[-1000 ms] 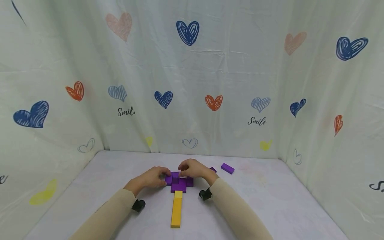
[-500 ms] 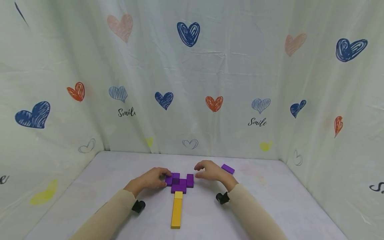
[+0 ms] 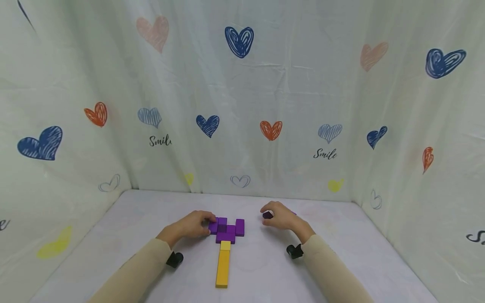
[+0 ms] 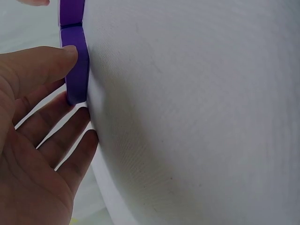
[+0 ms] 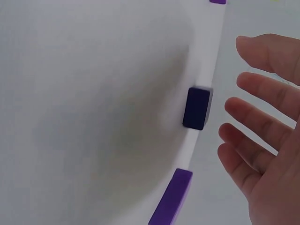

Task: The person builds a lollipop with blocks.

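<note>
Several purple blocks (image 3: 225, 238) lie joined on the white table at the head of a yellow strip. My left hand (image 3: 191, 224) holds the leftmost purple block (image 4: 77, 70), thumb on one side and index finger partly hidden behind it. The other left fingers touch the table. My right hand (image 3: 282, 216) hovers over a loose dark purple block (image 5: 197, 108), which shows between thumb and fingers in the head view. In the right wrist view these fingers are spread and apart from that block. Another purple block (image 5: 171, 199) lies close by, mostly hidden under the right hand in the head view.
A yellow strip (image 3: 222, 269) runs toward me from the joined blocks, with a shorter yellow piece (image 3: 225, 245) at its top. White table surface (image 3: 341, 252) spreads to both sides. A heart-printed curtain (image 3: 242, 92) stands around the back and sides.
My right hand has drawn away from the joined blocks and moved right to the loose purple block. The upright purple block at the group's right has come into full view. My left hand has stayed put.
</note>
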Demonstrator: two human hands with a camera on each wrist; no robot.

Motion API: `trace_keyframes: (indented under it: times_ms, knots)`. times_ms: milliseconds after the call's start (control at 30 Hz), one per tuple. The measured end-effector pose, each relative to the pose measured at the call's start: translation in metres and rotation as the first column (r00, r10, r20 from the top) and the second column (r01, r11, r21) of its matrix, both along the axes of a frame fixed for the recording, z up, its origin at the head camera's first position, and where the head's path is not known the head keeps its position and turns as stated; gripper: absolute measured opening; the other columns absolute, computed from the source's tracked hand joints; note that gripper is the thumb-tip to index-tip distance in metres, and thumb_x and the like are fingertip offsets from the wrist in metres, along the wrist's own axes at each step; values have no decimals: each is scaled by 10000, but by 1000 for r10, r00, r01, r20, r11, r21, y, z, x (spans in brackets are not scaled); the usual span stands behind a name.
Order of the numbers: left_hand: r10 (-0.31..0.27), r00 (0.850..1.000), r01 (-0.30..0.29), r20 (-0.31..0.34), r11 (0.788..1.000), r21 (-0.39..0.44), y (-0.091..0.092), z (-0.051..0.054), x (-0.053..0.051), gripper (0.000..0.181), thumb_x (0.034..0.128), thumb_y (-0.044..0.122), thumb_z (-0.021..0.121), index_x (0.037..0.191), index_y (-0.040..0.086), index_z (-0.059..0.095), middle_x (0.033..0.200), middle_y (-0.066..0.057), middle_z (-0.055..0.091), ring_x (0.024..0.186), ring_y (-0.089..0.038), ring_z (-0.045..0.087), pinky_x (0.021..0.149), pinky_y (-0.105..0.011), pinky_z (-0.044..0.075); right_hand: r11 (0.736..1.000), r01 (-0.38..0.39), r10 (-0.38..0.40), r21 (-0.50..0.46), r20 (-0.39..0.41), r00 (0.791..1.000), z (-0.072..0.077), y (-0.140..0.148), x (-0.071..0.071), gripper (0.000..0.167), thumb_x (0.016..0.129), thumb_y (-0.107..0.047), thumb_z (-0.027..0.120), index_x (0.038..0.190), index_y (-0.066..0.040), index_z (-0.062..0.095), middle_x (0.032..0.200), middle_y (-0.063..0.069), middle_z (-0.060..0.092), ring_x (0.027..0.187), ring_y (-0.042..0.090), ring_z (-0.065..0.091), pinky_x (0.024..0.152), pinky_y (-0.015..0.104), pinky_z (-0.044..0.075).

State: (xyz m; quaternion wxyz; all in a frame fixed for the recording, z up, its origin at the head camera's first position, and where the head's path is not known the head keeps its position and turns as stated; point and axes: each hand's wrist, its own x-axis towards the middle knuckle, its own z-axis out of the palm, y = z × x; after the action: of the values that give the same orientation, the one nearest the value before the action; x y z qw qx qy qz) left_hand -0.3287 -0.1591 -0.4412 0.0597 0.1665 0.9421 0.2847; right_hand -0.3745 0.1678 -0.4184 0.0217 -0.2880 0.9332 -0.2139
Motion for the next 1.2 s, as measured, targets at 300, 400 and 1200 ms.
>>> trace_keyframes:
  times_ms: [300, 400, 1200]
  knots:
    - [1, 1000, -1, 11, 1000, 3, 0, 4, 1, 314, 809, 93, 746, 1100, 178, 664, 1217, -40, 604, 1178, -281, 512, 1046, -499, 378, 999, 30, -29, -25, 37, 999, -9, 12, -5, 342, 805, -98, 703, 1141, -53, 660, 1128, 62, 621, 1090, 269, 560, 953, 451, 459]
    - [2, 1000, -2, 13, 1000, -1, 0, 4, 2, 316, 814, 96, 743, 1108, 178, 664, 1223, -38, 603, 1183, -280, 511, 1048, -494, 377, 999, 33, -32, -26, 39, 999, -11, 14, -7, 324, 804, -44, 671, 1128, -55, 667, 1122, 57, 622, 1029, 248, 565, 908, 427, 473]
    - [0, 1000, 0, 17, 1000, -2, 1, 6, 3, 326, 809, 88, 747, 1116, 158, 664, 1216, -46, 606, 1183, -287, 514, 1045, -500, 377, 999, 11, -9, -44, 40, 999, -17, -5, -25, 263, 838, -11, 671, 1098, -48, 676, 1045, 47, 644, 922, 181, 571, 819, 362, 498]
